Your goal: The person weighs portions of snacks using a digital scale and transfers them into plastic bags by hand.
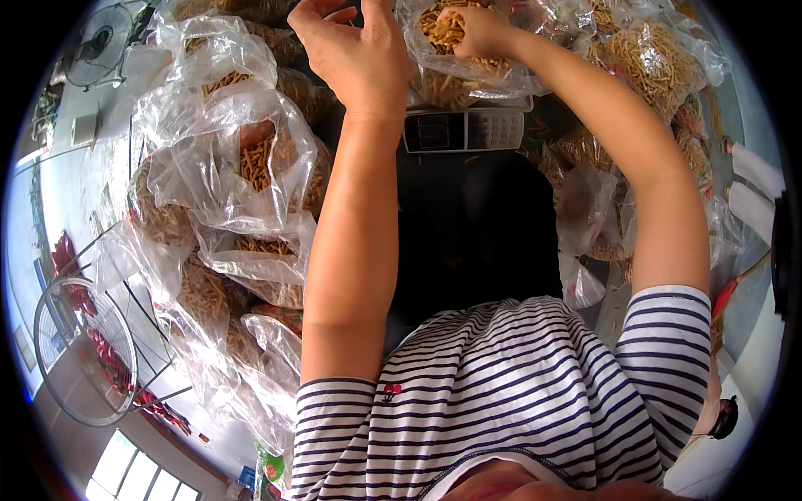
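Observation:
My right hand (484,33) reaches into a clear plastic bag at the top middle, its fingers closed around some yellow-brown stick-shaped snacks (441,32). That bag (455,88) of sticks rests just behind a digital scale's display and keypad panel (464,131), seemingly on the scale. My left hand (357,58) is raised to the left of the bag, with the thumb apart from the bent fingers and nothing visible between them. The upper edge of the picture cuts off part of its fingers.
Open clear bags of brown sticks (259,163) are piled along my left. More filled bags (656,63) lie at the right, close to my right forearm. Farther left are a bicycle wheel (86,351) and a standing fan (100,37). Another person's legs (756,192) show at the far right.

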`<action>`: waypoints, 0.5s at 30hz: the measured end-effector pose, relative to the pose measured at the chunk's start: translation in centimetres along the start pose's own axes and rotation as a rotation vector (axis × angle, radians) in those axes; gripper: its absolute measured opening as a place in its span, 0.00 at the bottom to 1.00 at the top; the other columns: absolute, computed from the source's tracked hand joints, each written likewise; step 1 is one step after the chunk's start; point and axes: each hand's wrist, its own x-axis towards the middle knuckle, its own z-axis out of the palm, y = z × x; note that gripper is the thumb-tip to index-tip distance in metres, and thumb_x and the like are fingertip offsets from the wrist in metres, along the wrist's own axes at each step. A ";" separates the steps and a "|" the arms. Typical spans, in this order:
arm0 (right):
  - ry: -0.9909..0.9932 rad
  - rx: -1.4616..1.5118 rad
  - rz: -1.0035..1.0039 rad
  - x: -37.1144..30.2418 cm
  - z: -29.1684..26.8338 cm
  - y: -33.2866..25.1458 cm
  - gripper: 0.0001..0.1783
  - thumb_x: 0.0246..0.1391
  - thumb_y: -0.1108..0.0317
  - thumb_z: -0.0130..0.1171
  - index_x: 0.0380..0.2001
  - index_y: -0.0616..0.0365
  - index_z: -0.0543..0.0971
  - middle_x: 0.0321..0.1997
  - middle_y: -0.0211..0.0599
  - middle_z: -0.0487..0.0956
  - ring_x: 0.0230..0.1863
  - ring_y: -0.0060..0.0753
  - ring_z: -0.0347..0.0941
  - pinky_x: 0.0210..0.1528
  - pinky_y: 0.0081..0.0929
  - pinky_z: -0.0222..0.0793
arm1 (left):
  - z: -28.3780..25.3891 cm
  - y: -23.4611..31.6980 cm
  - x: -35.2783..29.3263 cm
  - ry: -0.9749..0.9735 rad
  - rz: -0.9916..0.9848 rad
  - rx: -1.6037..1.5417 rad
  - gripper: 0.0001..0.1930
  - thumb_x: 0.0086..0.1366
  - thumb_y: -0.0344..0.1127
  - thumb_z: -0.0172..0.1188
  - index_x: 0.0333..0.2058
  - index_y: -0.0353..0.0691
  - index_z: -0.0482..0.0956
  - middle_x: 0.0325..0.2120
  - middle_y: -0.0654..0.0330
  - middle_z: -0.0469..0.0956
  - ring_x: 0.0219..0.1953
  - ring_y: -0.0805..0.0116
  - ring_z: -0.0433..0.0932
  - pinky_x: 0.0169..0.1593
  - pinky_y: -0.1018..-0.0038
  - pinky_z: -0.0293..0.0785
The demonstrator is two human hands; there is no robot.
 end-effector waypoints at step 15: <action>0.101 0.026 0.067 -0.6 -0.7 -0.7 0.23 0.29 0.67 0.65 0.36 0.53 0.75 0.34 0.43 0.79 0.36 0.42 0.75 0.40 0.35 0.71 | -0.3 0.1 -0.2 -0.074 0.011 0.077 0.08 0.56 0.32 0.58 0.32 0.35 0.72 0.22 0.58 0.74 0.24 0.69 0.74 0.30 0.73 0.70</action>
